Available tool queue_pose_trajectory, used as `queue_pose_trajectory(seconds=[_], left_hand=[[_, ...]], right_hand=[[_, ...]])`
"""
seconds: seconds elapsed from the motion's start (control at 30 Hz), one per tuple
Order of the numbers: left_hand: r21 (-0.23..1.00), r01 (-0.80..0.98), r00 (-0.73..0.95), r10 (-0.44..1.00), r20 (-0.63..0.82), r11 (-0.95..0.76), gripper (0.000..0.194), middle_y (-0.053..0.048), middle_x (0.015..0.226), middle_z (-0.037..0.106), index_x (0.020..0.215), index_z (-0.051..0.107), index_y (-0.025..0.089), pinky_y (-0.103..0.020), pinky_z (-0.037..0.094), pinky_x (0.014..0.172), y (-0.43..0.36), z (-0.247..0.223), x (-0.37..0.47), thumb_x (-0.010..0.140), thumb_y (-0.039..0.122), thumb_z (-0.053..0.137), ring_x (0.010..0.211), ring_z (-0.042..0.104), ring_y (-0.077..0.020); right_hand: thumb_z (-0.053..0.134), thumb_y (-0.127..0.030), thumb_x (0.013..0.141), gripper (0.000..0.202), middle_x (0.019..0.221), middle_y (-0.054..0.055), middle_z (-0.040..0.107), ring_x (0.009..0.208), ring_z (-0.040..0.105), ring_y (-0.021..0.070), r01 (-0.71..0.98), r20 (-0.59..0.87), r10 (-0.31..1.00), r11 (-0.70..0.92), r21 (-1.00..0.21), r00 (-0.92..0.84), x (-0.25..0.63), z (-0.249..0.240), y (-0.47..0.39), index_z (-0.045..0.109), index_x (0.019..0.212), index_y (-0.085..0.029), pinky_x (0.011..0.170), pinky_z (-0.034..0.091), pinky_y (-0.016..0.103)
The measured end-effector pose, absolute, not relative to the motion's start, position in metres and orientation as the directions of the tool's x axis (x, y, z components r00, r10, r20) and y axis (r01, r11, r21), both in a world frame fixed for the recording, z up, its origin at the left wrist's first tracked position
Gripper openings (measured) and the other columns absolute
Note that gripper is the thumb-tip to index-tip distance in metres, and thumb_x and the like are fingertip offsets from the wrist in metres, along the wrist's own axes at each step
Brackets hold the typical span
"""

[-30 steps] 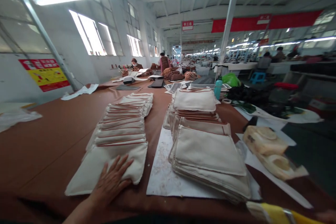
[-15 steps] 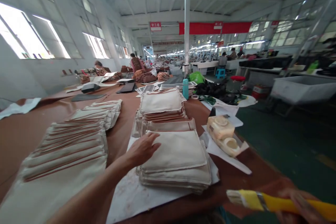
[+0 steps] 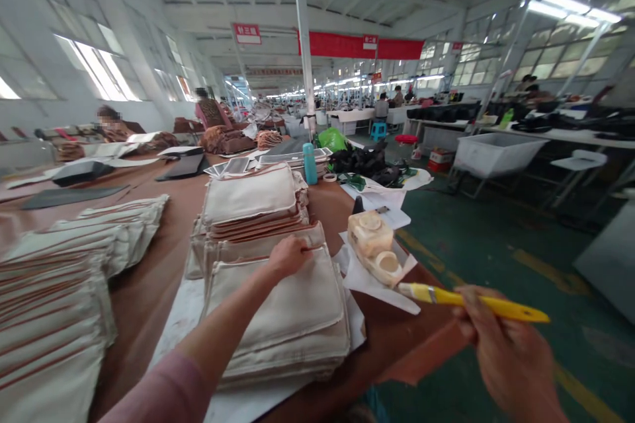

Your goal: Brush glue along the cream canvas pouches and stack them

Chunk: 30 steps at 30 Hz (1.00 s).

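My right hand (image 3: 513, 347) holds a paintbrush (image 3: 496, 307) with a yellow handle, its bristles pointing left. The bristle tip is by the near side of a cut-open plastic jug (image 3: 370, 234), stained cream, which stands on white paper. My left hand (image 3: 290, 256) rests at the far edge of the top cream fabric panel (image 3: 282, 307) on the near stack. Its fingers are curled inward, and whatever may be between them is hidden. Behind that stack is another pile of cream panels (image 3: 251, 193) with brown edges.
Overlapping cream panels (image 3: 49, 304) fan out on the left of the brown-covered table (image 3: 143, 284). A turquoise bottle (image 3: 310, 164), a green bag (image 3: 333, 139) and black material (image 3: 370, 166) lie farther back. Right of the table is green floor; a grey bin (image 3: 496, 155) stands there. Other people sit and stand beyond.
The view has turned right. My right hand has brought the brush from the lower right up to the jug. On the stack, my left hand has shifted right along the far edge, its fingers now curled.
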State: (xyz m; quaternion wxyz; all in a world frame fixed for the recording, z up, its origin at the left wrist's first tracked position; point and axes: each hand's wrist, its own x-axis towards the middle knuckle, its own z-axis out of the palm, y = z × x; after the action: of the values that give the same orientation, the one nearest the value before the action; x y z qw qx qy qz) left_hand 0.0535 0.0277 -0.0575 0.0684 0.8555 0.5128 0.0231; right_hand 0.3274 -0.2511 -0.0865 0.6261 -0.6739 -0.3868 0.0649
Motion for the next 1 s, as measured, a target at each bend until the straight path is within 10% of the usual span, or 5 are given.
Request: queue_pose_trajectory(seconds=[0.17, 0.7, 1.0], left_hand=[[0.169, 0.827, 0.544, 0.839, -0.007, -0.535, 0.020, -0.005, 0.090, 0.069, 0.090, 0.066, 0.021, -0.026, 0.039, 0.066, 0.000, -0.033, 0.035, 0.091, 0.035, 0.051, 0.082, 0.064, -0.0207], [0.345, 0.696, 0.573, 0.777, 0.259, -0.629, 0.021, 0.001, 0.076, 0.060, 0.079, 0.055, 0.020, -0.025, 0.032, 0.063, -0.077, -0.017, 0.004, 0.097, 0.028, 0.047, 0.069, 0.054, -0.0149], [0.450, 0.583, 0.602, 0.732, 0.320, -0.676, 0.020, -0.001, 0.091, 0.070, 0.101, 0.071, 0.024, -0.024, 0.041, 0.076, -0.120, -0.012, 0.000, 0.096, 0.025, 0.052, 0.085, 0.062, -0.0161]], right_hand=[[0.044, -0.056, 0.099, 0.044, 0.077, 0.006, 0.067, 0.065, 0.064, 0.0224, 0.701, 0.490, 0.760, 0.063, -0.710, 0.428, 0.351, -0.103, -0.168, 0.066, 0.100, -0.018, 0.062, 0.049, 0.030], [0.048, -0.046, 0.097, 0.030, 0.104, 0.008, 0.068, 0.095, 0.064, 0.0264, 0.783, 0.527, 0.844, 0.256, -0.566, 0.104, 0.354, -0.118, -0.173, 0.067, 0.101, -0.023, 0.087, 0.049, 0.037], [0.047, -0.051, 0.098, 0.037, 0.094, 0.008, 0.069, 0.078, 0.067, 0.0241, 0.765, 0.528, 0.810, 0.166, -0.622, 0.254, 0.346, -0.105, -0.201, 0.067, 0.101, -0.020, 0.071, 0.055, 0.034]])
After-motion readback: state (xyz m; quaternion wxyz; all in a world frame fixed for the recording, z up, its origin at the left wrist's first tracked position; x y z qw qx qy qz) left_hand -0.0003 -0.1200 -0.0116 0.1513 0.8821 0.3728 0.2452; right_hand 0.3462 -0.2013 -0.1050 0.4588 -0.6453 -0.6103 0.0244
